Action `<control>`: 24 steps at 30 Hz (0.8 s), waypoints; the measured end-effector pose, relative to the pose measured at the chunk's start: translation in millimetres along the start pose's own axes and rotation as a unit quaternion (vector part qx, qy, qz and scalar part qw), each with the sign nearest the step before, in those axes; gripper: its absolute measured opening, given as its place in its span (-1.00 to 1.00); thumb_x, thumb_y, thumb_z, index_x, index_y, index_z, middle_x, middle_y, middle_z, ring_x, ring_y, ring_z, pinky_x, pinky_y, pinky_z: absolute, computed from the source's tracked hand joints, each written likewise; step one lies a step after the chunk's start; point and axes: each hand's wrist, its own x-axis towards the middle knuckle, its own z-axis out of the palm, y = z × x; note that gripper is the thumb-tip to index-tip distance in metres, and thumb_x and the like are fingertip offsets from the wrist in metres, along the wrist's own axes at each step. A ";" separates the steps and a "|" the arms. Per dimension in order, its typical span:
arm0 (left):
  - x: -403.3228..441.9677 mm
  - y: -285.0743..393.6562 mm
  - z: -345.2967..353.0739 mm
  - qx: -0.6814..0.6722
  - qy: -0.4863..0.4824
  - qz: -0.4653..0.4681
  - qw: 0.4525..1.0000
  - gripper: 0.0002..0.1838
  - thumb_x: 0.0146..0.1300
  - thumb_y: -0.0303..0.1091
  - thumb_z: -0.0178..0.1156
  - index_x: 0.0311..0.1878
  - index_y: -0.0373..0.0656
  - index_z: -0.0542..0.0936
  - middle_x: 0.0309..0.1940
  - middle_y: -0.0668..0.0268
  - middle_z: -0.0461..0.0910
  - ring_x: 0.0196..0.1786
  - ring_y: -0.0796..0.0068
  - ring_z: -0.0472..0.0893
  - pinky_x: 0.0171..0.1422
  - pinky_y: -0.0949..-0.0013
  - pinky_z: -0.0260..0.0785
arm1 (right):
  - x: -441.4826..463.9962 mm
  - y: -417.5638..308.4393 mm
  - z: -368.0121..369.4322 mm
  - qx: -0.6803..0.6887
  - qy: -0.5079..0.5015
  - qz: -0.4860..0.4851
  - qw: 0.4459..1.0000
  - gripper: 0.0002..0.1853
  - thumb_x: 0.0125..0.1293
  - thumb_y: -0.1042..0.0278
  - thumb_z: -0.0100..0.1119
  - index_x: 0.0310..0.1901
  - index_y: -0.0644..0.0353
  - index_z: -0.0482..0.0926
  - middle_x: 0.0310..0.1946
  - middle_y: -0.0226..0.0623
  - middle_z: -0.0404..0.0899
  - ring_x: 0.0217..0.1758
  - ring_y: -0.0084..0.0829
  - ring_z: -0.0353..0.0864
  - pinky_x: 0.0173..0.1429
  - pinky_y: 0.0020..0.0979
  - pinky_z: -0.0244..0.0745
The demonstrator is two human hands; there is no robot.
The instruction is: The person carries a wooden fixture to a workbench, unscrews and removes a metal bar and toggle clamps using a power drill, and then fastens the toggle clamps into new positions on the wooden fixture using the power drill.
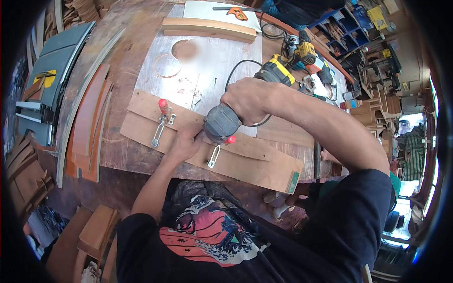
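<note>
My right hand [247, 100] is wrapped around a dark grey corded power tool [222, 123], whose rounded end faces me. Its working end is hidden below the body. Close against the tool's left side, my left hand [185, 143] rests over a brown wooden jig board [255, 172] with fingers curled; what they grip is hidden. Left of that hand stands a red-tipped toggle clamp [160, 123] fixed to the board. A second toggle clamp [214, 156] lies just right, its red tip partly behind the tool. The board slants along the table's near edge.
Curved wood strips [207, 29] and an orange-handled tool [237, 14] lie at the far side. Yellow-black power tools [302, 53] crowd the right. Long wooden strips [89, 120] and a grey machine table [61, 61] stand left. A black cord [236, 67] loops across the worktable [122, 155].
</note>
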 end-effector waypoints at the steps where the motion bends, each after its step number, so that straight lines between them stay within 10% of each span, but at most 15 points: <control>1: 0.5 -2.0 -1.0 0.000 -0.006 -0.006 1.000 -0.88 0.24 -0.64 0.18 -0.15 -0.36 0.59 -0.29 -0.06 0.59 -0.17 -0.17 0.62 -0.09 0.02 0.46 | 3.3 -0.3 0.6 -0.010 0.002 -0.006 1.000 -0.74 -0.02 0.44 0.40 -0.22 0.15 0.73 -0.31 -0.05 0.76 -0.13 0.06 0.77 -0.02 -0.03 0.67; 17: 5.1 4.5 -1.9 -0.005 0.053 0.004 0.999 -0.71 0.29 -0.64 0.18 0.06 -0.34 0.69 -0.11 -0.03 0.74 -0.04 -0.07 0.74 0.06 0.09 0.58 | 32.6 -1.0 5.7 -0.061 -0.046 -0.054 0.996 -0.62 0.00 0.38 0.43 -0.06 0.01 0.75 -0.29 -0.11 0.77 -0.07 -0.02 0.78 0.03 -0.06 0.67; 24: 41.2 1.9 0.4 0.172 0.138 0.027 0.975 -0.72 0.30 -0.53 0.27 0.07 -0.38 0.67 -0.18 -0.02 0.64 -0.15 -0.02 0.66 -0.03 0.04 0.56 | -38.7 16.0 -14.3 0.024 0.135 -0.033 0.990 -0.55 -0.06 0.39 0.45 -0.02 0.14 0.76 -0.27 -0.03 0.76 -0.10 0.03 0.75 0.05 -0.06 0.63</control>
